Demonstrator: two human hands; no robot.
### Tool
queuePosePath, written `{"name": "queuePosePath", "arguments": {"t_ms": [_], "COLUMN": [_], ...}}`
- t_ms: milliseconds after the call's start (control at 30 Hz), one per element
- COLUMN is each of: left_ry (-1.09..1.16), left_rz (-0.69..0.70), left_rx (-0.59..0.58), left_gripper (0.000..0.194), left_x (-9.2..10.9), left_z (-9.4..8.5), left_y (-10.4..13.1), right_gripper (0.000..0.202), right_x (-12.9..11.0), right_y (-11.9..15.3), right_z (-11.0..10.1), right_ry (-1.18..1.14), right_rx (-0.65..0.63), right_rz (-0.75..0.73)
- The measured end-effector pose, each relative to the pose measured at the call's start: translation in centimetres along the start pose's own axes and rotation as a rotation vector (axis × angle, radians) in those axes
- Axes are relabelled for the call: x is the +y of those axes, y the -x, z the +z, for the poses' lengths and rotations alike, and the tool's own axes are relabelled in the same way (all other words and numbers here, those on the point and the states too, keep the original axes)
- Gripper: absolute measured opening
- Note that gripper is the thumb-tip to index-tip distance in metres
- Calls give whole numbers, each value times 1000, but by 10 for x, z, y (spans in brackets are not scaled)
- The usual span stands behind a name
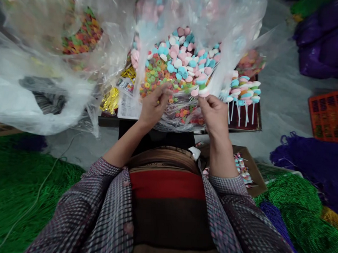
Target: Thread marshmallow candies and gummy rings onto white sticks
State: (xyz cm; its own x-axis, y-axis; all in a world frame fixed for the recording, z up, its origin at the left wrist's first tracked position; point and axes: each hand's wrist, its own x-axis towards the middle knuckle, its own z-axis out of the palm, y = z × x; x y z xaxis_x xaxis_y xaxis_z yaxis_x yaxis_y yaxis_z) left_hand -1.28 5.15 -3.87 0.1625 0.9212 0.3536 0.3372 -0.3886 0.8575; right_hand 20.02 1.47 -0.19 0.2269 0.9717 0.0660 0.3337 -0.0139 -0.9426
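Observation:
My right hand (pixel 216 113) pinches a candy skewer, whose pink, white, green and blue sweets (pixel 202 89) show above the fingertips. Over the front of an open plastic bag, my left hand (pixel 155 106) has its fingers curled together; what they hold, if anything, is too small to make out. Sugared gummy rings (pixel 156 73) in orange, green and yellow lie just beyond the left fingers. Behind them are pink, white and blue marshmallows (pixel 182 53). To the right of my right hand, several finished-looking candy skewers (pixel 246 91) rest with their white sticks pointing toward me.
Gold twist ties (pixel 110 100) lie left of the bag. A large clear bag (pixel 85 35) of gummy rings stands at the back left. Below the right forearm is a cardboard box (pixel 255 172) of wrapped sweets. An orange crate (pixel 329 114) and green strands (pixel 292 208) are on the right.

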Motion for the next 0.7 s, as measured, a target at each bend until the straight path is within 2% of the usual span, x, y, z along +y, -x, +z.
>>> {"name": "queuePosePath", "arguments": {"t_ms": [67,133,233,300,400,467,600,700], "left_ry": [-216,-426,-685,-799,-848,-838,-860,-880], "left_rz": [68,94,68,40,38,47,75,134], "left_rx": [-18,-48,-127,-191,-233,-240,-267,-244], "left_gripper": [31,27,19,18,25,28,27,27], "left_x": [-4,-4,4,12,20,21,19,20], "left_z": [1,5,14,16,15,13,11,9], "left_y": [-19,-37,-56,-60,-59,-57,-57,-55], "right_gripper": [35,32,26,23,14,13,18,18], "right_x": [6,12,19,20,20,19,11,7], "right_y": [-21,-39,-57,-65,-70,-71,-64,-55], "right_z": [0,7,28,45,63,68,67,63], "right_ry": [105,195,315,405,520,561,595,577], "right_rx": [67,62,32,1,-59,-77,-84,-94], "right_rz": [-56,-91,-162,-205,-225,-218,-183,-197]}}
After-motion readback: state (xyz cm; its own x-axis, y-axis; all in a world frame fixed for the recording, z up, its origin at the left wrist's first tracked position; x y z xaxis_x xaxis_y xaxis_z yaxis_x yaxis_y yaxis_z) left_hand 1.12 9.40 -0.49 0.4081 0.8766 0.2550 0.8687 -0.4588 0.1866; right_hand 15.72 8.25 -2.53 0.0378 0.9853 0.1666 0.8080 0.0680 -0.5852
